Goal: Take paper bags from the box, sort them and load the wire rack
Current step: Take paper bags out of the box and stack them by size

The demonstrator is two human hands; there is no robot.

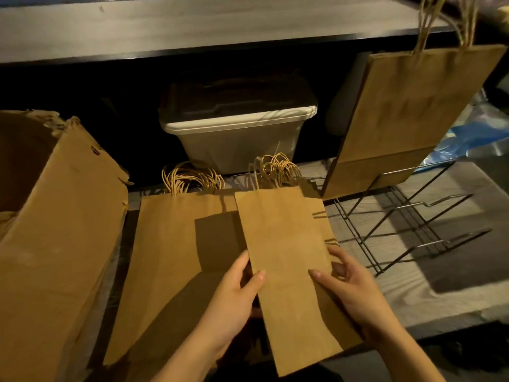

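Note:
A narrow flat brown paper bag (pixel 289 257) is held over the table by both hands. My left hand (pixel 234 299) pinches its left edge, thumb on top. My right hand (pixel 349 288) grips its right edge, thumb on top and fingers under it. Beneath it lies a small stack of narrow bags (pixel 322 224) with twine handles. To the left lies a stack of wide paper bags (pixel 170 257) with twine handles. The black wire rack (pixel 407 224) stands at the right, with large bags (pixel 407 114) upright in its far slot. The open cardboard box (pixel 55 244) sits at the left.
A grey plastic tub with a white lid (pixel 237 133) sits at the back under a dark shelf (pixel 192 26). Blue plastic wrapping (pixel 468 139) lies behind the rack. The table's front edge (pixel 440 326) runs close below my right hand.

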